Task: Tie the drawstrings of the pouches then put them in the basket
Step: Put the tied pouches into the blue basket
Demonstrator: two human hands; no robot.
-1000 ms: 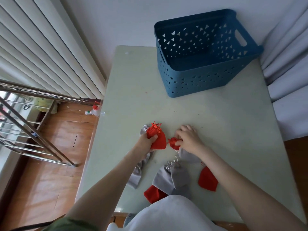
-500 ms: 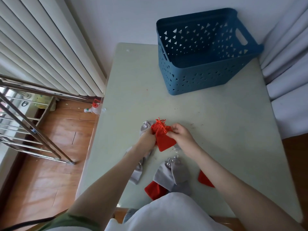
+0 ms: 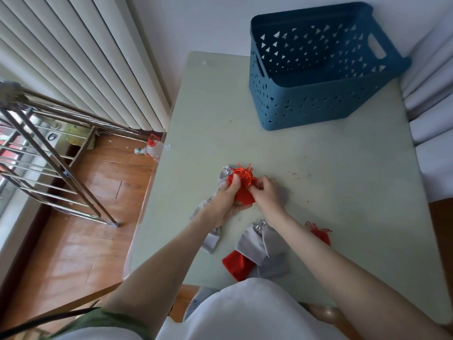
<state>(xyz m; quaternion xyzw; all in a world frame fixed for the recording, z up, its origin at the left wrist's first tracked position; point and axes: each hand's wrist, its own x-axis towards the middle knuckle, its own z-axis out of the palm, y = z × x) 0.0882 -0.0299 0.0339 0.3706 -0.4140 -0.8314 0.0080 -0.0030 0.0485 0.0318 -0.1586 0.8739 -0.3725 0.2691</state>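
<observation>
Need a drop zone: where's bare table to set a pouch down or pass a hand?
Bare: the wide strip of table between the basket and the left hand and right hand holding a red pouch; also the right side toward the curtain. Crowded: the near edge, where grey pouches and other red pouches lie around both forearms.

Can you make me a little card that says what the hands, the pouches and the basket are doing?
Left hand: holds the red pouch
Right hand: pinches at its drawstrings
Basket: blue, at the far end of the table, no pouch seen inside
Waiting: grey pouches and a flat red pouch lie near the person
</observation>
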